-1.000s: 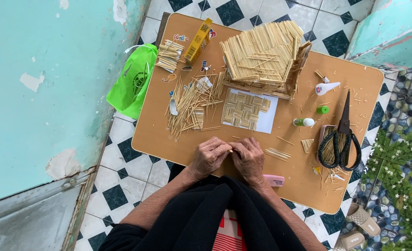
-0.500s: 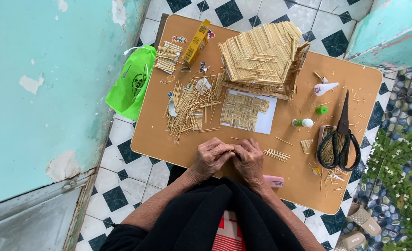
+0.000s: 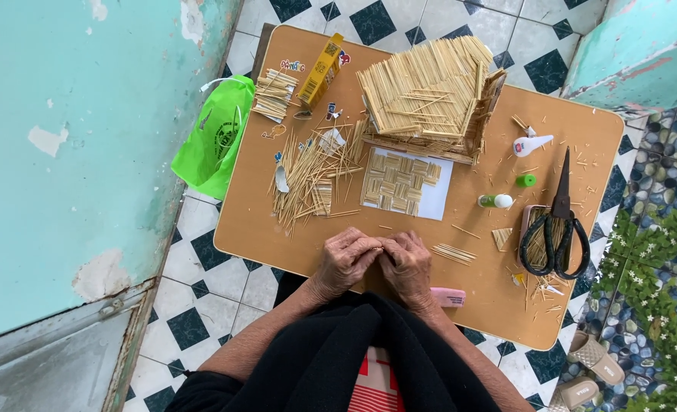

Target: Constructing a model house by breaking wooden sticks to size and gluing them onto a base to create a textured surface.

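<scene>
While both my hands meet at the near edge of the table (image 3: 262, 221), this is how things lie.

Left hand (image 3: 344, 263): fingers curled in, tips pinched on a thin stick (image 3: 377, 249) between the two hands.
Right hand (image 3: 409, 263): fingers bent, tips touching the same stick; my knuckles hide most of it.
Stick: at the table's near edge, just visible as a pale sliver; its length I cannot tell.
Hidden: whether I hold more than one stick; my palms cover that.
Loose sticks (image 3: 312, 179): heaped beyond my left hand.
Woven panel (image 3: 399, 183): lies on white paper (image 3: 439, 200), straight ahead of my hands.
Stick house (image 3: 430, 88): at the far edge, its underside out of sight.
Scissors (image 3: 558, 229): to my right, lying over a small tray of sticks.
Pink block (image 3: 449, 297): beside my right wrist, partly under my sleeve.
Green bag (image 3: 212, 145): hangs off the left edge.
</scene>
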